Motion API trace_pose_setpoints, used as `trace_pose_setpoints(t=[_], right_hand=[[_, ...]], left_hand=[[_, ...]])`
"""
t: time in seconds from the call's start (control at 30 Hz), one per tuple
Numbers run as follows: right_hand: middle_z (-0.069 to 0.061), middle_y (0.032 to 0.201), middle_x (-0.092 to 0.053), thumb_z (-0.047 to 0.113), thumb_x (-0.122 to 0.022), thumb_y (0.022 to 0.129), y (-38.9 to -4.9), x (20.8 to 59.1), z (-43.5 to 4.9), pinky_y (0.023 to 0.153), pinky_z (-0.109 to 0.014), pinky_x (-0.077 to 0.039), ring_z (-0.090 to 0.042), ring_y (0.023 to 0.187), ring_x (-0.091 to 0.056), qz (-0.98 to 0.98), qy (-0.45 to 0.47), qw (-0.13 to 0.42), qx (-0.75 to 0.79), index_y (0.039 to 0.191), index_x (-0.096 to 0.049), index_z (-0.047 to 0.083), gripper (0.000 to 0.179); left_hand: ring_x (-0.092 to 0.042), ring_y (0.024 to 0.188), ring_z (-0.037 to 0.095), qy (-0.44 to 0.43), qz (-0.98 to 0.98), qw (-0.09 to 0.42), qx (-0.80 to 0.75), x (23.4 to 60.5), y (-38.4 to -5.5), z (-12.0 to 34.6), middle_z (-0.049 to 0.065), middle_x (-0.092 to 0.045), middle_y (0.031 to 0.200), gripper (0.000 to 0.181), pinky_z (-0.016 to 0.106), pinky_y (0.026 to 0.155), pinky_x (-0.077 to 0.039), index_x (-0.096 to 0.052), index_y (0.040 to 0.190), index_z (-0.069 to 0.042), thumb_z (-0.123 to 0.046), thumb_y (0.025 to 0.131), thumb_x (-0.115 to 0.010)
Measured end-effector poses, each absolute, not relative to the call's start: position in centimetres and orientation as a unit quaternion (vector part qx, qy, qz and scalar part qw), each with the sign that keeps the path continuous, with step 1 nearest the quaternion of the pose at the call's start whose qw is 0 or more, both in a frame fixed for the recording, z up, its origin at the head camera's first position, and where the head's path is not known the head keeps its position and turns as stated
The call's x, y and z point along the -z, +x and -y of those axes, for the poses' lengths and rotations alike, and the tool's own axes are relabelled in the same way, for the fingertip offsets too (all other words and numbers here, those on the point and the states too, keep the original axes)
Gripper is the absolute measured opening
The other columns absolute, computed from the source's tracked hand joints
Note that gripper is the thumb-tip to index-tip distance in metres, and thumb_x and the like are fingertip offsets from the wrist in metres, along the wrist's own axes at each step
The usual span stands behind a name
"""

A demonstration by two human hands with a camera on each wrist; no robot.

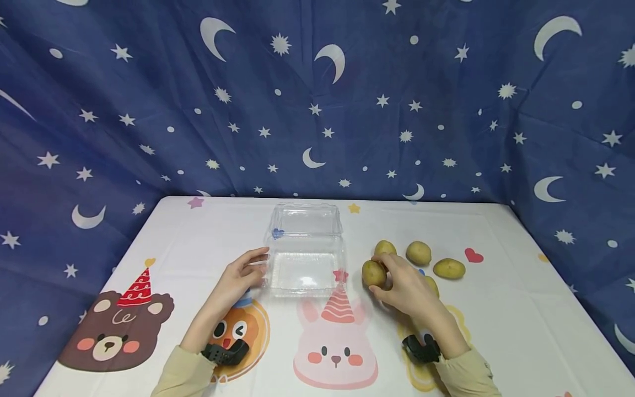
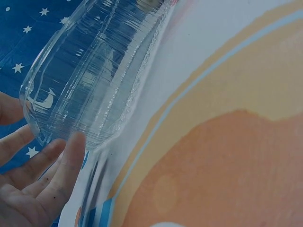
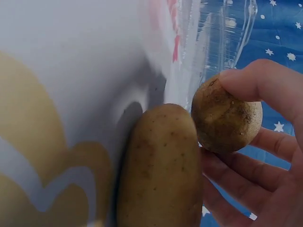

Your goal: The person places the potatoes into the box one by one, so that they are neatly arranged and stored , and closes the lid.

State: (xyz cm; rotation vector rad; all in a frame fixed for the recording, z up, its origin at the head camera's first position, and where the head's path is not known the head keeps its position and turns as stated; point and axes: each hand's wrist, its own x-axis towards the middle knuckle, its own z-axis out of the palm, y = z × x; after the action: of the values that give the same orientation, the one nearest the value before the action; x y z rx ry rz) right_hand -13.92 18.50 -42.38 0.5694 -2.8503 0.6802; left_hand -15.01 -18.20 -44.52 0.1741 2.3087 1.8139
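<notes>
Pinches potato (image 1: 373, 274) in right hand (image 1: 405, 284), touches container (image 1: 305, 273) between with loosely spread left hand (image 1: 239, 277), shows five potatoes (image 1: 419, 253) in head view, two in right wrist's.

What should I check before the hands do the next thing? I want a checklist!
1. Potato held by the right hand: ok, between thumb and fingers.
2. Lid of the clear plastic clamshell container open: ok, folded back.
3. Held potato over the container: not ok, it's to the right.
4. Left hand holding the container firmly: cannot tell, though it's at the left side.
5. Other potatoes inside: not ok, four lie outside.
</notes>
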Motion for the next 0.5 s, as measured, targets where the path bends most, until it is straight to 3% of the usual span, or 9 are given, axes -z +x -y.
trace_pose_setpoints(t=[0.27, 0.5], right_hand=[[-0.002, 0.103, -0.063, 0.023, -0.082, 0.072, -14.1, 41.4, -18.4, 0.066, -0.027, -0.046, -0.014, 0.080, -0.052, 0.952, 0.203, 0.091, -0.211, 0.116, -0.058, 0.010, 0.052], [-0.003, 0.106, -0.064, 0.024, -0.082, 0.071, -14.7, 40.0, -18.1, 0.070, -0.031, -0.052, -0.014, 0.087, -0.059, 0.947, 0.234, 0.115, -0.189, 0.115, -0.057, 0.013, 0.051]], left_hand=[[-0.053, 0.125, 0.037, 0.054, -0.781, 0.100, -0.614, 44.4, -15.0, 18.1, 0.021, -0.047, 0.142, 0.049, 0.020, 0.084, -0.052, -0.043, 0.143, -0.012, -0.013, 0.095, -0.056], [-0.053, 0.125, 0.038, 0.057, -0.778, 0.099, -0.618, 44.5, -15.0, 18.3, 0.022, -0.047, 0.142, 0.050, 0.021, 0.084, -0.053, -0.043, 0.143, -0.011, -0.014, 0.095, -0.056]])
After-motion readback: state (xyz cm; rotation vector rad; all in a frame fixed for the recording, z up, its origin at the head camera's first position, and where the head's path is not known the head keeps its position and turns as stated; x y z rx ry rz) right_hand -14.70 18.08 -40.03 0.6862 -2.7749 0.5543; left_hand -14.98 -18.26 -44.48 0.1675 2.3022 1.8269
